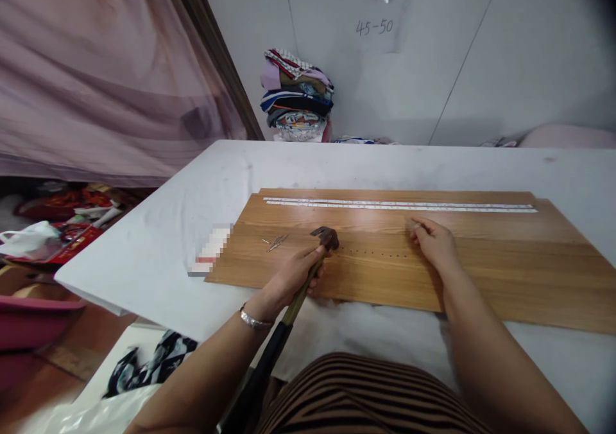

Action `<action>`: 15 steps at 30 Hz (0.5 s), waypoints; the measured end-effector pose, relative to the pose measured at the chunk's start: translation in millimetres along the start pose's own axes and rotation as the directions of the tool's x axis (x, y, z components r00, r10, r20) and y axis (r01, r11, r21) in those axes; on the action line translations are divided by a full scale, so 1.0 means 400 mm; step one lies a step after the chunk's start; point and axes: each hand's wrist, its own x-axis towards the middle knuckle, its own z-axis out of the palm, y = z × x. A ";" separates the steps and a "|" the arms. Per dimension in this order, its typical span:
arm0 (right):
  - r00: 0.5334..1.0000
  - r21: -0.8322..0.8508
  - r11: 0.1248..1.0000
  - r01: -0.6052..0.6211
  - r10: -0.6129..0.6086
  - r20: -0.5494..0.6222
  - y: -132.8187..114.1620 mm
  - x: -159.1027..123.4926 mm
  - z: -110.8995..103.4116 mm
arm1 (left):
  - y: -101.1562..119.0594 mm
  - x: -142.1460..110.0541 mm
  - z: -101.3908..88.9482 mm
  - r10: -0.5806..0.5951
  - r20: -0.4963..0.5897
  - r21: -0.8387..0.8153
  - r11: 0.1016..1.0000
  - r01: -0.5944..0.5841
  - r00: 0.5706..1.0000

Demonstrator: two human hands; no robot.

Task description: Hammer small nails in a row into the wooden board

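My left hand (pixel 299 268) grips a claw hammer (pixel 299 299) close below its metal head, and the dark handle end points back towards my body. The hammer head rests over or just above a brown wood-grain board (pixel 385 286). Over the board's middle, my right hand (pixel 436 241) has thumb and fingertips pinched together; whether something small sits between them cannot be made out. A row of small dark dots (pixel 372 252), nail heads or holes, runs between the two hands. Several loose nails (pixel 276 242) lie on the board's left part. Two white measuring strips (pixel 399 205) stretch along its far side.
Beneath the board is a white-covered table (pixel 158 228). A blurred white box (pixel 212 251) lies by the board's left edge. Folded clothes (pixel 297 97) are stacked against the wall. A pink curtain (pixel 106 68) hangs at left, above red items and a pink tub (pixel 29 331).
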 end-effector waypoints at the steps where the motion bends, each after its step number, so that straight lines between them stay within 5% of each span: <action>1: 1.000 0.001 1.000 0.002 -0.002 -0.003 0.000 0.000 0.000 | 0.001 0.000 0.001 -0.003 0.000 0.002 1.000 0.003 1.000; 15: 1.000 -0.012 1.000 0.001 -0.001 -0.003 0.003 0.001 0.001 | -0.009 0.006 -0.006 0.002 0.007 0.006 1.000 -0.002 1.000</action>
